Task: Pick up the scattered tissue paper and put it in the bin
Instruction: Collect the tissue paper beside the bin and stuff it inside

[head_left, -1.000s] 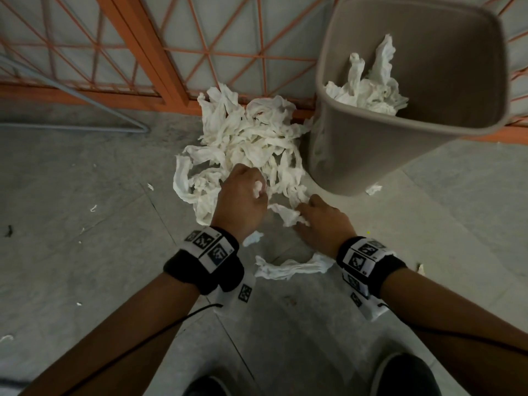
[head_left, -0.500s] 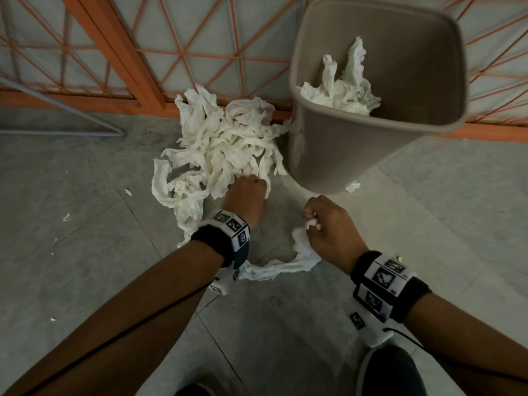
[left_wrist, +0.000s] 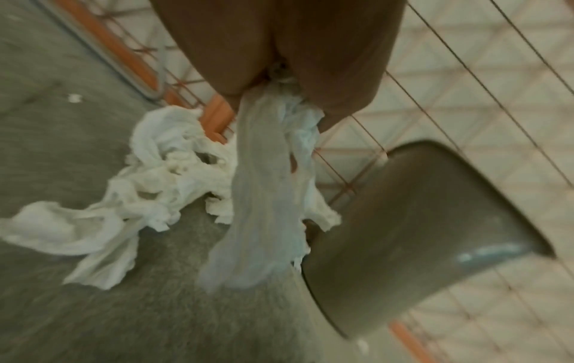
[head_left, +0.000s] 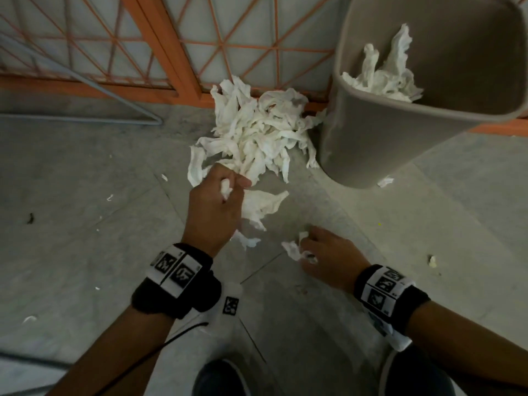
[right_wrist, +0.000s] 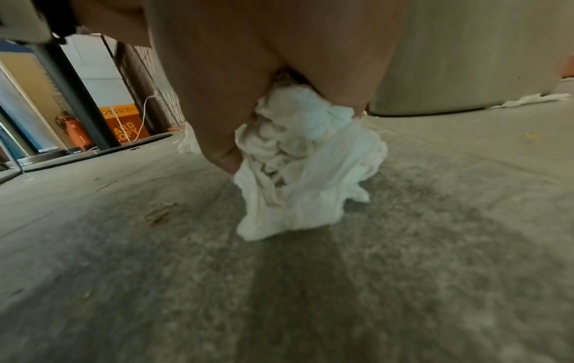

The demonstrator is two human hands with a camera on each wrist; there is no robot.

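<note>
A heap of white tissue paper (head_left: pixel 257 132) lies on the grey floor against the orange fence, left of the grey bin (head_left: pixel 368 150). More tissue (head_left: pixel 383 78) sits inside the bin. My left hand (head_left: pixel 225 190) grips a strip of tissue (head_left: pixel 260 207) that hangs down from it; in the left wrist view that strip (left_wrist: pixel 264 196) dangles in front of the bin (left_wrist: pixel 403 233). My right hand (head_left: pixel 311 247) is low at the floor, its fingers curled round a crumpled wad of tissue (head_left: pixel 294 250), seen bunched up (right_wrist: pixel 304 167) in the right wrist view.
Small tissue scraps (head_left: pixel 385 182) lie at the bin's foot and dot the floor on the left (head_left: pixel 109 197). A grey metal tube frame (head_left: pixel 85 118) lies along the fence at the left. My shoes (head_left: pixel 220 378) are at the bottom edge.
My left hand has lifted away from the heap with a strip of tissue. My right hand has gathered the long strip from the floor into a wad. The head view has shifted.
</note>
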